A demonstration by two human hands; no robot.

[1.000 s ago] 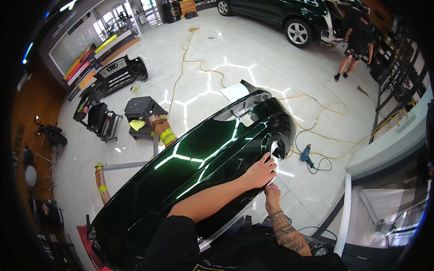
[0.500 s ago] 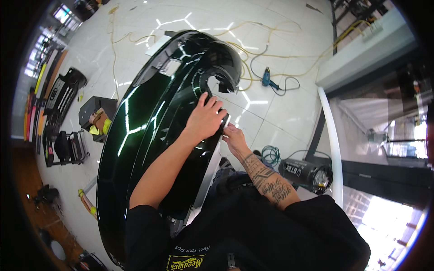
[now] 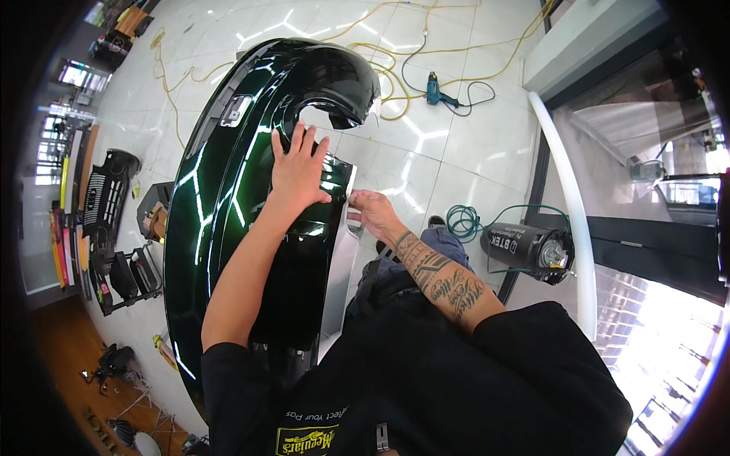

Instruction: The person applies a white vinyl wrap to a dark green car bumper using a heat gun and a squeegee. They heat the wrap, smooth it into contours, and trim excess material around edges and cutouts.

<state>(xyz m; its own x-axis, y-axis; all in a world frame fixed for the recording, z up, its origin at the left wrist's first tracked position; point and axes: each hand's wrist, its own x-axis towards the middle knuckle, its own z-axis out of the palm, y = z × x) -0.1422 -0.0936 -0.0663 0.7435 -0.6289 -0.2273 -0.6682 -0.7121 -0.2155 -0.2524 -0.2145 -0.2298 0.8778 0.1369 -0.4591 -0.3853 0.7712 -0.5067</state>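
A large glossy dark green car bumper [image 3: 228,171] stretches away from me on my left side. My left hand [image 3: 300,171] lies on its surface with fingers spread, just short of a rounded cutout. At the bumper's right edge, my right hand [image 3: 370,210] has thumb and fingers closed together on the rim. Whether a thin layer is also pinched there is too small to see. Below that hand a pale silvery strip [image 3: 340,285] runs along the edge toward my body.
A teal heat gun [image 3: 433,90] lies on the tiled floor near yellow cords [image 3: 391,83]. To the right are a black tank [image 3: 525,247], a coiled green hose [image 3: 462,220] and a white post [image 3: 566,197]. A black grille [image 3: 106,194] and a cart [image 3: 129,277] stand left.
The view has shifted, so the bumper sits further left in it. My left fingers are spread wider on the surface. My right hand stays at the edge, slightly further from the left.
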